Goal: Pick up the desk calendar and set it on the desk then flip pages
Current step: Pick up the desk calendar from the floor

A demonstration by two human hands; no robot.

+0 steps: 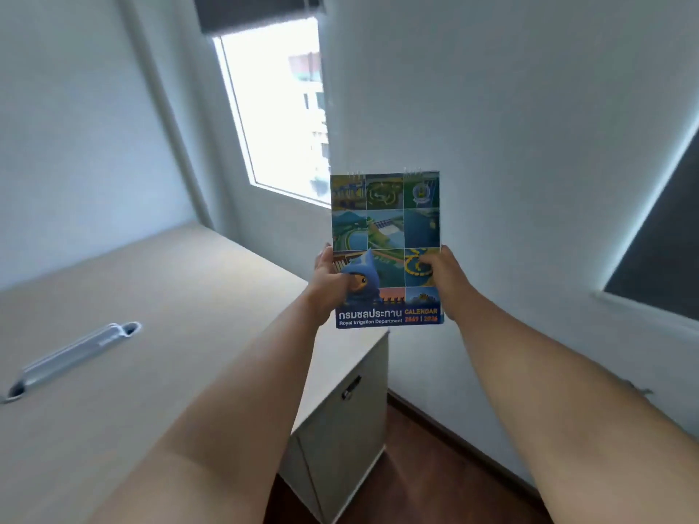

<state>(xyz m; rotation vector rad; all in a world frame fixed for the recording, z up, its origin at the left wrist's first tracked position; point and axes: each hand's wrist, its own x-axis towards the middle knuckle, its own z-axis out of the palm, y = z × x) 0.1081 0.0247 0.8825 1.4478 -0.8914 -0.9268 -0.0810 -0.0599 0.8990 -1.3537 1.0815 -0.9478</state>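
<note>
The desk calendar (pixel 386 228) is held upright in the air, past the right end of the desk (pixel 151 296). Its cover shows a grid of blue and green pictures, a blue cartoon figure and a dark blue strip with the word CALENDAR; a spiral binding runs along its top edge. My left hand (pixel 329 281) grips its lower left edge with the thumb on the cover. My right hand (pixel 442 277) grips its lower right edge the same way. Both arms are stretched forward.
The light wooden desk runs along the left wall, with a grey cable slot (pixel 75 357) set in its top. A cabinet (pixel 340 417) with a dark handle stands under its right end. A window (pixel 280 107) is in the far corner, a white wall on the right, wooden floor below.
</note>
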